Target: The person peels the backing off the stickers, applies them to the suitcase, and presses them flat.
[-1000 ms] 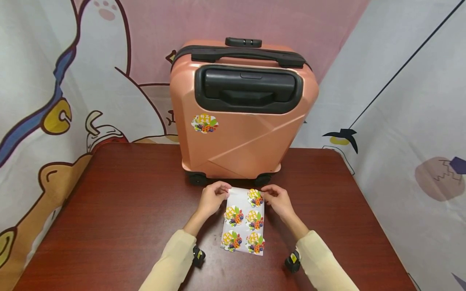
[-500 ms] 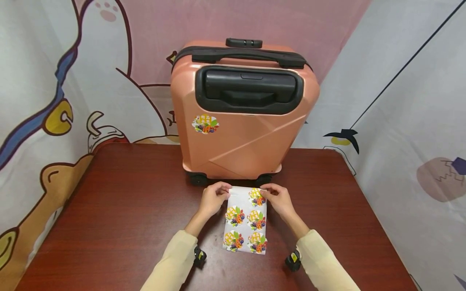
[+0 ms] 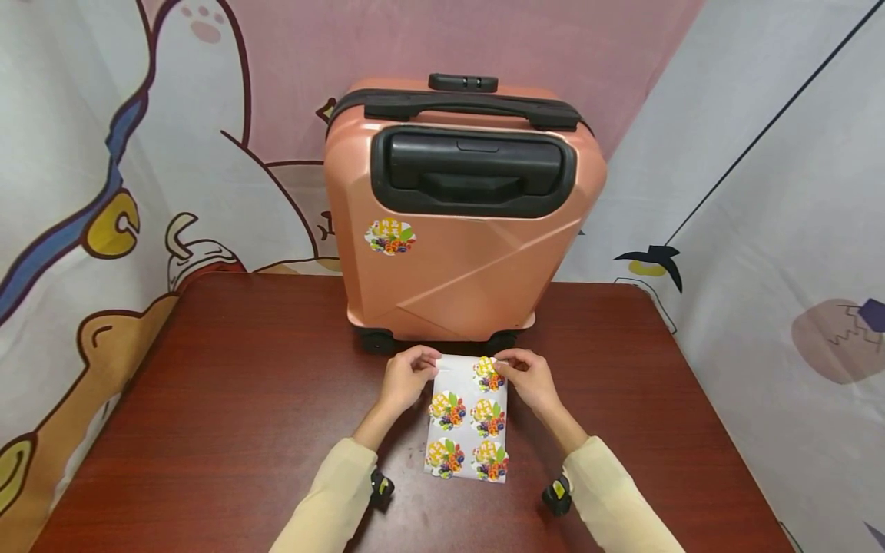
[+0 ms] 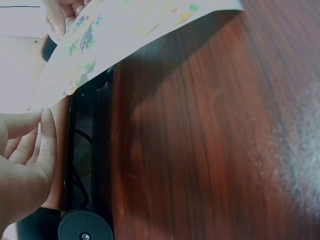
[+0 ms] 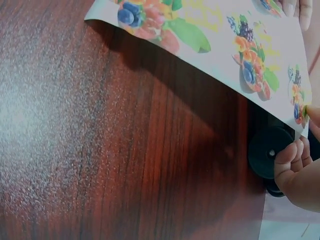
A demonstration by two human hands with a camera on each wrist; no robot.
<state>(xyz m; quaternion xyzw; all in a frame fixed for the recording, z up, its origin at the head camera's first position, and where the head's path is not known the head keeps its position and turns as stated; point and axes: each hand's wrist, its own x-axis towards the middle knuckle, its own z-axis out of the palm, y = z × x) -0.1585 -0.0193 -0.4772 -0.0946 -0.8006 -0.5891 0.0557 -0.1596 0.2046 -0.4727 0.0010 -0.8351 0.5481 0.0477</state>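
Note:
A white sticker sheet (image 3: pixel 462 442) bears several fruit stickers, with a bare spot at its upper left. My left hand (image 3: pixel 406 380) pinches the sheet's upper left corner between thumb and forefinger. At the upper right corner my right hand (image 3: pixel 528 378) pinches it, its thumb beside the top sticker (image 3: pixel 488 374). Both wrist views show the sheet raised over the table, its shadow falling below. Behind it stands an upright rose-gold suitcase (image 3: pixel 456 269), with one fruit sticker (image 3: pixel 390 236) on the left of its face.
The suitcase's black wheels (image 3: pixel 376 340) rest near the back of the reddish-brown wooden table (image 3: pixel 263 399). Its black carry handle (image 3: pixel 473 104) lies along the top. A cartoon-printed curtain (image 3: pixel 747 192) hangs behind and around the table.
The sheet has shifted slightly to the right and up in the head view, with both hands keeping hold of its top corners. In the last half second almost nothing moves.

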